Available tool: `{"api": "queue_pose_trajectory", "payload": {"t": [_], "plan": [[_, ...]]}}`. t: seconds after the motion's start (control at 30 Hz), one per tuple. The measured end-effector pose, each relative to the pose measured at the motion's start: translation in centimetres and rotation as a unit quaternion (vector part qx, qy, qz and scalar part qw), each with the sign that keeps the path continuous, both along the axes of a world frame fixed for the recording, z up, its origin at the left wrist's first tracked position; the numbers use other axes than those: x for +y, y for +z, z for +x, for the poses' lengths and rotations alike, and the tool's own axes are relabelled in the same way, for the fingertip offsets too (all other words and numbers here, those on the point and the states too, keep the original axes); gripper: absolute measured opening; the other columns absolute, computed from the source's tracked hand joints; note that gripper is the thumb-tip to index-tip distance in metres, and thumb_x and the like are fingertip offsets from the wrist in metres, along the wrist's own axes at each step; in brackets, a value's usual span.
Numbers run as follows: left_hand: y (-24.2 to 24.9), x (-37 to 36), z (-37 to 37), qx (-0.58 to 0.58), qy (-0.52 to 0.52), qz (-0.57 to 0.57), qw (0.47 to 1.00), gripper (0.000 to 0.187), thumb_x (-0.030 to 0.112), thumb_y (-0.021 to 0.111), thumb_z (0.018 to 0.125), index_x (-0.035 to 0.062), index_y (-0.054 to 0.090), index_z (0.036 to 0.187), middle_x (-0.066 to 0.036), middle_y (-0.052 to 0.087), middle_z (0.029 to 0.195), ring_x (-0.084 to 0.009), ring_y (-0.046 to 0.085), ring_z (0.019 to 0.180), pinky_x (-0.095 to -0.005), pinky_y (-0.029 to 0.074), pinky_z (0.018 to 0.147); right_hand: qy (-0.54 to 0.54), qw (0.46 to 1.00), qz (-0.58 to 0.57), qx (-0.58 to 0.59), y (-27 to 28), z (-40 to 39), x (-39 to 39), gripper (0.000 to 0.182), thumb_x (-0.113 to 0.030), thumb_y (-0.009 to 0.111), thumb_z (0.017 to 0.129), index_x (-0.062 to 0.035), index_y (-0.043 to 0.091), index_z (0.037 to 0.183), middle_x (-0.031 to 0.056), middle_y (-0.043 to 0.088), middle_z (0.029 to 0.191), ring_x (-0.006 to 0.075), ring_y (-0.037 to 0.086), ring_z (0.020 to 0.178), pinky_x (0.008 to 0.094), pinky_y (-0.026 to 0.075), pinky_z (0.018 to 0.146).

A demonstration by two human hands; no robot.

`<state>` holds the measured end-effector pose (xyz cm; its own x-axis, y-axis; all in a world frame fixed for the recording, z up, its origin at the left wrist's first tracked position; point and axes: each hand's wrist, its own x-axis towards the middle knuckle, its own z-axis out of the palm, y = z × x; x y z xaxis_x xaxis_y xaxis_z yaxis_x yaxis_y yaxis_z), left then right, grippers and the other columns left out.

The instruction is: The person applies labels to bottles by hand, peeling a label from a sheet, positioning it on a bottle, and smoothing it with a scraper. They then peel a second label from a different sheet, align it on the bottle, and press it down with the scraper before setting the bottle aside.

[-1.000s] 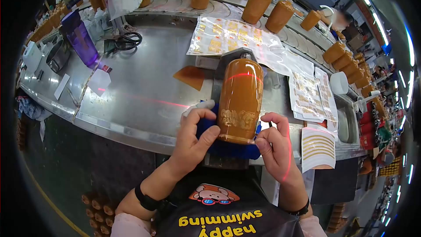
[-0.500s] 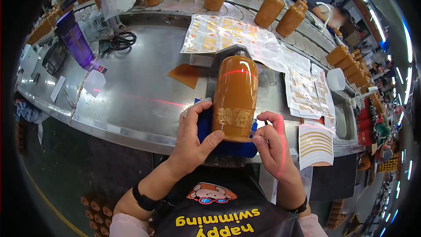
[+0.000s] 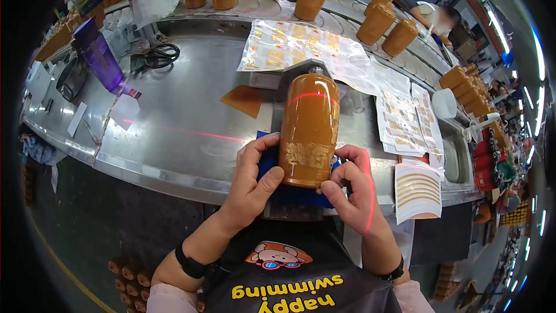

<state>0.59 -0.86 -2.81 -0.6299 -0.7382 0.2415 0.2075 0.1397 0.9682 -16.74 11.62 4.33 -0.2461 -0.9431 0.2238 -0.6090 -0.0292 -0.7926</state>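
Ochre glazed bottle [image 3: 308,127] on its side, gold emblem near base

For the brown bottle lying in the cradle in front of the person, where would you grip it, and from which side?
Grip the brown bottle at its wide base end, coming in from both flanks. It lies on its side, neck pointing away, base nearest the person. The left hand and right hand already bracket that end beside the gold decal, over a blue pad. Probably avoid pressing the decal face.
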Motion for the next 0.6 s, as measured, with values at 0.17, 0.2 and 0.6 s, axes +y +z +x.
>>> {"api": "queue_pose_trajectory", "payload": {"t": [0.17, 0.2, 0.6], "plan": [[0.2, -0.3, 0.4, -0.039, 0.006, -0.038, 0.999, 0.056, 0.035, 0.059, 0.096, 0.0006, 0.041, 0.137, -0.016, 0.045, 0.132, -0.0299, 0.037, 0.126, -0.0389, 0.027, 0.110, 0.012, 0.999, -0.021, -0.049, -0.5, -0.6, -0.2, 0.024, -0.019, 0.053, 0.099, 0.0005, 0.059, 0.088, 0.0194, 0.045, 0.118, 0.0294, 0.047, 0.110, 0.0366, 0.039, 0.095], [0.2, -0.2, 0.3, -0.035, 0.005, -0.032, 0.999, 0.057, 0.036, 0.060, 0.095, 0.0006, 0.041, 0.136, -0.017, 0.045, 0.132, -0.0300, 0.037, 0.126, -0.0391, 0.027, 0.110, 0.015, 0.998, -0.024, -0.063, -0.5, -0.7, -0.1, 0.024, -0.020, 0.053, 0.099, 0.0005, 0.059, 0.088, 0.0192, 0.045, 0.118, 0.0292, 0.047, 0.110, 0.0368, 0.039, 0.096], [0.5, 0.0, -0.1, -0.040, 0.016, -0.054, 0.998, 0.062, 0.039, 0.063, 0.093, 0.0000, 0.040, 0.135, -0.017, 0.044, 0.130, -0.0301, 0.037, 0.125, -0.0410, 0.026, 0.110, 0.010, 0.997, -0.014, -0.079, -0.6, -1.1, 0.0, 0.018, -0.018, 0.064, 0.090, -0.0008, 0.061, 0.084, 0.0176, 0.045, 0.119, 0.0283, 0.049, 0.111, 0.0379, 0.042, 0.093]]}}
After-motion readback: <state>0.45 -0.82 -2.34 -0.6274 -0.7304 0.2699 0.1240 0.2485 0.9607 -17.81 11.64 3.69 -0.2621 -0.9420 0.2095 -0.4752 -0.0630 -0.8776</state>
